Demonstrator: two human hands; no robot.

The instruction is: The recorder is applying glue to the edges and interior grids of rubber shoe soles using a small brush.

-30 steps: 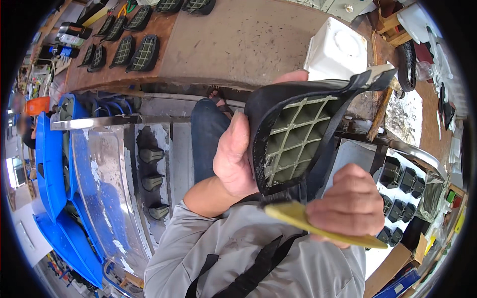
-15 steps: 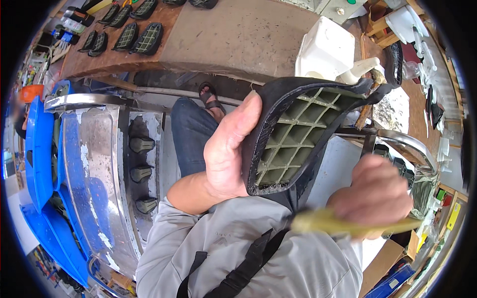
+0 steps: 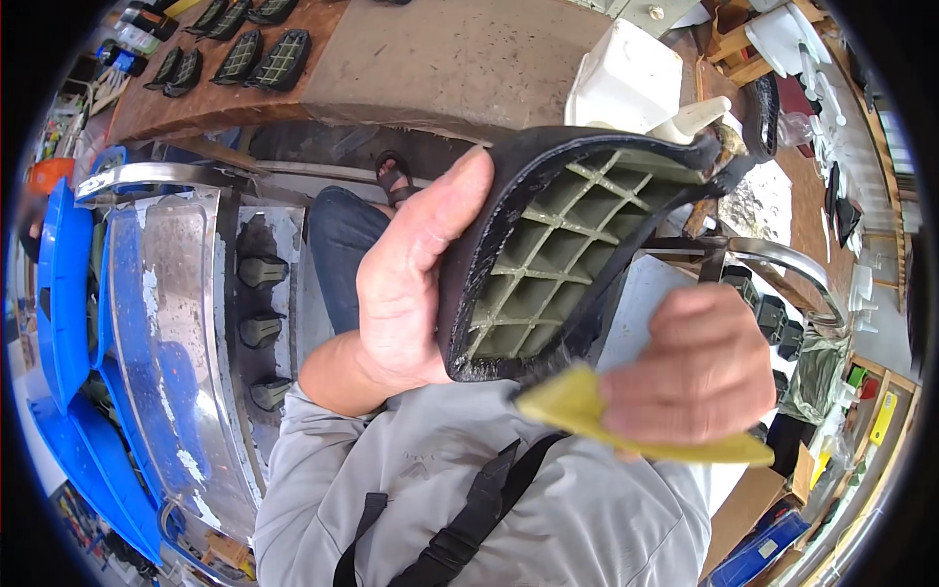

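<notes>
My left hand [image 3: 411,279] grips a black-covered shoe sole piece [image 3: 577,235], thumb along its outer side. Its hollow face, an olive-green lattice inside a black rim, is turned toward me, and the rim looks glossy in places. In my closed right hand [image 3: 690,367] is a flat yellow-handled brush [image 3: 558,403]. Its dark tip is blurred and close to the piece's lower rim; whether they touch I cannot tell. Behind the piece stands a white plastic container [image 3: 626,83] on the bench.
Several similar sole pieces [image 3: 279,61] lie on the brown workbench [image 3: 421,73] at the far left. A metal rack [image 3: 166,293] holding more pieces is on my left, beside blue bins [image 3: 64,303]. Another metal frame [image 3: 792,259] curves at my right.
My right hand with the brush has moved left and up, toward the lower rim of the sole piece. My left hand and the piece have shifted slightly left.
</notes>
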